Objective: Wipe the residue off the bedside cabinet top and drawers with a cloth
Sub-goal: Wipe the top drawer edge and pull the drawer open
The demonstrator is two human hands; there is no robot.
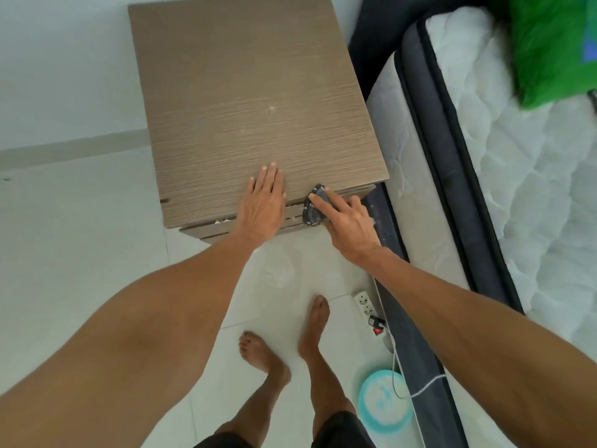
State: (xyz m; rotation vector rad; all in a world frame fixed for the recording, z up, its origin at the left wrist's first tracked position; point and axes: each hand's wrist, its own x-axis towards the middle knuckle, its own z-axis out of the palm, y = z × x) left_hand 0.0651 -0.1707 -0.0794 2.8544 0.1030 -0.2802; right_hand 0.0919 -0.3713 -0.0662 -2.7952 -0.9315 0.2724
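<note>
The bedside cabinet (245, 92) has a brown wood-grain top, seen from above, with small pale specks on it and crumbly residue along the front edge by the drawer gap. My left hand (262, 202) lies flat, fingers together, on the near edge of the top. My right hand (347, 223) presses a small dark grey cloth (314, 210) against the front right corner, at the top drawer's edge. The drawer fronts are almost hidden below the top.
A mattress on a dark bed frame (452, 195) stands close on the right, with a green pillow (552, 43) on it. On the white tiled floor lie a power strip (366, 305) with a cable, a round teal object (384, 405), and my bare feet.
</note>
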